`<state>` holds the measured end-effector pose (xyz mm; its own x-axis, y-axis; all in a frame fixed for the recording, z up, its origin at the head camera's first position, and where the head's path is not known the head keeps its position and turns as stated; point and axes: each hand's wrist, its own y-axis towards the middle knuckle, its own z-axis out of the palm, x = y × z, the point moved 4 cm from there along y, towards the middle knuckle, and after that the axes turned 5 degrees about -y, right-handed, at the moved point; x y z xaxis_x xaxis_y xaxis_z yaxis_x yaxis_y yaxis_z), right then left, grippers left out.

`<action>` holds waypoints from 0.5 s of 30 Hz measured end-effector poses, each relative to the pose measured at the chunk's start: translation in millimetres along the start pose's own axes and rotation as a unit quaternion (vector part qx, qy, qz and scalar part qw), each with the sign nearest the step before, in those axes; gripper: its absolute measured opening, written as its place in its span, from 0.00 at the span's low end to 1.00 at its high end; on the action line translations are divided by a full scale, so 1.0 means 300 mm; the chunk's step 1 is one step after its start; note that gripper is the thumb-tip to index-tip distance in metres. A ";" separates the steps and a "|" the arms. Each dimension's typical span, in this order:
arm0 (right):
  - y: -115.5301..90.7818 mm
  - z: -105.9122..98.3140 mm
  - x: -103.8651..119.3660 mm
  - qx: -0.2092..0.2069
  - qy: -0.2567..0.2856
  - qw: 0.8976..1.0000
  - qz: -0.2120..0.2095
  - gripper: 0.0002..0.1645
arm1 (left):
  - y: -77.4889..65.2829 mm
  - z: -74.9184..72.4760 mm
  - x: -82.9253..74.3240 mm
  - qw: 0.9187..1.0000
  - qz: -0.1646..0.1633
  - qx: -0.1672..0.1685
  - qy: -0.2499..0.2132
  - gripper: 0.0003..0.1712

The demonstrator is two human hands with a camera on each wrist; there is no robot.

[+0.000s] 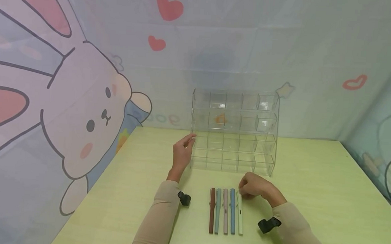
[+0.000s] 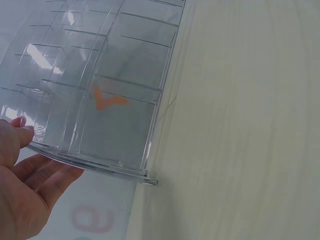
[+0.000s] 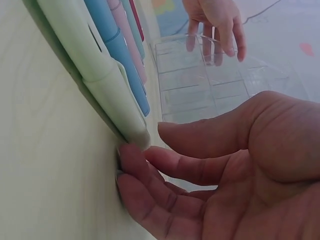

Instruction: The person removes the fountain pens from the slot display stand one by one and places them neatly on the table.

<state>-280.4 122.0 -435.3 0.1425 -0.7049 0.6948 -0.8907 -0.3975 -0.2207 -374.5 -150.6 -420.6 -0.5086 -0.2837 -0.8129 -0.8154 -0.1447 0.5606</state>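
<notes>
A clear acrylic rack (image 1: 232, 143) with tiers of small compartments stands upright at the back of the table. My left hand (image 1: 182, 154) grips its left side edge; in the left wrist view the thumb and fingers lie on opposite sides of the clear side panel (image 2: 95, 167). In front of the rack lie several capped pens in a row: brown-red (image 1: 212, 212), teal (image 1: 217, 212), pink (image 1: 225, 214), blue (image 1: 232, 212) and pale green (image 1: 240, 216). My right hand (image 1: 255, 184) has its fingertips at the pale green pen's cap end (image 3: 122, 110), its thumb apart from the pen.
The table (image 1: 323, 186) has a pale yellow-green top. Behind it hangs a printed cloth (image 1: 310, 43) with hearts and a large rabbit (image 1: 84, 106). A small black camera (image 1: 184, 199) sits on the left wrist and another (image 1: 269, 225) on the right.
</notes>
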 end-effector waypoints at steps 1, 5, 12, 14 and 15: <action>-0.002 -0.003 0.000 -0.002 0.005 1.000 0.003 0.06 | 0.001 0.002 0.000 1.000 0.000 0.001 -0.001 0.12; -0.004 -0.011 -0.006 -0.006 0.012 1.000 0.011 0.08 | 0.002 0.006 0.001 1.000 -0.006 0.002 -0.003 0.13; 0.005 -0.035 -0.013 -0.019 0.025 0.999 0.006 0.11 | -0.005 0.001 0.007 1.000 -0.009 -0.004 -0.005 0.13; 0.006 -0.042 -0.017 -0.023 0.030 0.999 0.007 0.12 | -0.005 0.004 0.010 1.000 -0.011 -0.003 -0.005 0.14; 0.005 -0.046 -0.018 -0.026 0.032 0.999 0.006 0.13 | -0.003 0.006 0.009 1.000 -0.010 -0.002 -0.006 0.14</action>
<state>-288.5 133.4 -430.1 0.1050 -0.6700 0.7349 -0.9135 -0.3570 -0.1950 -375.7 -149.6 -423.7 -0.4954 -0.2698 -0.8257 -0.8241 -0.1546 0.5449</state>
